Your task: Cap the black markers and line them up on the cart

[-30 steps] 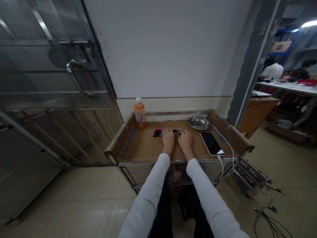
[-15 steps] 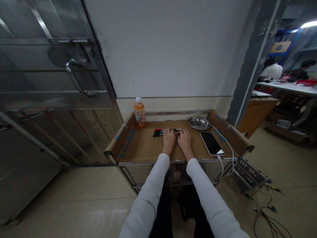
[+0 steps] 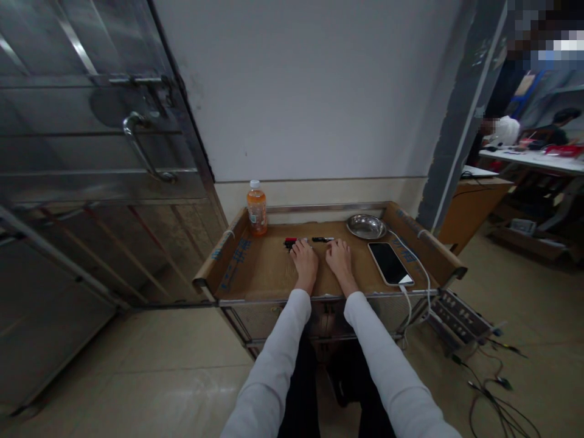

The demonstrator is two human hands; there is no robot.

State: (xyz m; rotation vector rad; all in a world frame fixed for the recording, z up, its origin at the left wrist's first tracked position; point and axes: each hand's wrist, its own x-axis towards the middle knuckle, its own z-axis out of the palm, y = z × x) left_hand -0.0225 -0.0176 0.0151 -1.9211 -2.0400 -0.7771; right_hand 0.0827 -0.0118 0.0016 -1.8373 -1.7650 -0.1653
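A small bunch of black and red pens [image 3: 289,243] lies on the cardboard, partly hidden under the fingers of my left hand [image 3: 305,265]. Those fingers curl down over the bunch and look closed on it. Just to the right, a separate dark pen [image 3: 322,239] lies flat, crosswise to me. My right hand [image 3: 340,261] is beside and below this pen, fingers bent and held together. Its fingertips point down at the cardboard, and whatever may be under them is hidden.
The cardboard-lined cart top [image 3: 260,274] has raised sides. A bottle of orange drink [image 3: 257,210] stands at back left, and a metal dish [image 3: 366,226] sits at back right. Nearer lies a phone [image 3: 390,264] with a white cable [image 3: 422,261]. People are beyond the doorway.
My left hand has shifted slightly left and down, away from my right hand. A gap now shows between the bunch and the separate pen. A dark figure has appeared by the doorway.
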